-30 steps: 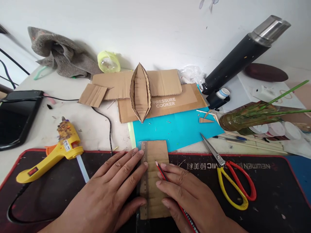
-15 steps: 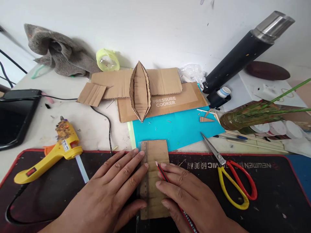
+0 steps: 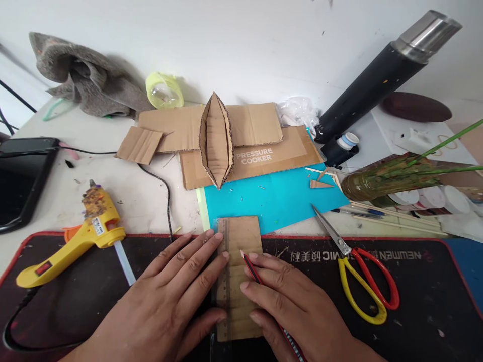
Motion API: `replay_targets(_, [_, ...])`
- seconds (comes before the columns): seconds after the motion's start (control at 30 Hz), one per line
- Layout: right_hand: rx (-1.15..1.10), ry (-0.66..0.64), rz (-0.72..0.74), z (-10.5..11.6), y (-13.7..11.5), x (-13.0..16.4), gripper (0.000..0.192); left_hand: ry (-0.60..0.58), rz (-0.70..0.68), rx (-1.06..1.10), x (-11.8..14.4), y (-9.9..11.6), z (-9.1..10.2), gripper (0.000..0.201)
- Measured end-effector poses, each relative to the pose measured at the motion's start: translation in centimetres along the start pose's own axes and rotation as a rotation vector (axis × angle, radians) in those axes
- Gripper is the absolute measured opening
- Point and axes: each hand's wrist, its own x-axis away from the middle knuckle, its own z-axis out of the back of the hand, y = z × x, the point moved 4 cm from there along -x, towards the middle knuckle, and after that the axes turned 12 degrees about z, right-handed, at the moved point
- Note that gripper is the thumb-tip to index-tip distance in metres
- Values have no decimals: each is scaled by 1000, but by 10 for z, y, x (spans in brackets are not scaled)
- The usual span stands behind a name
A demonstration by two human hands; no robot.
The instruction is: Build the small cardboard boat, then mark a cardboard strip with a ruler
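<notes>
A rectangular piece of cardboard (image 3: 241, 296) lies on the dark mat, its far end over the blue sheet. Along its left side rests a clear ruler (image 3: 222, 289). My left hand (image 3: 169, 291) lies flat with fingers stretched out, pressing on the ruler and the cardboard's left edge. Between the fingers of my right hand (image 3: 294, 296) is a red-and-black pencil (image 3: 253, 270), its tip pointing away from me above the cardboard. The right fingertips rest at the cardboard's right side. Whether the pencil tip touches the cardboard, I cannot tell.
A yellow glue gun (image 3: 75, 239) lies left, red-and-yellow scissors (image 3: 362, 276) right. Beyond the blue sheet (image 3: 260, 201), a boat-shaped cardboard piece (image 3: 216, 141) sits on flat cardboard (image 3: 256, 120). A black flask (image 3: 370, 85) and a plant jar (image 3: 362, 181) stand back right.
The view has shifted slightly, so the things at the left appear a little further left. Both hands, the ruler and the pencil hold nearly the same position over the cardboard.
</notes>
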Motion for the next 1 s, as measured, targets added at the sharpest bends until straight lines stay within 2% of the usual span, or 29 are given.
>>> replay_targets(1.0, [14, -23, 0, 2, 0, -3, 22, -3, -10, -37, -1, 1, -1, 57])
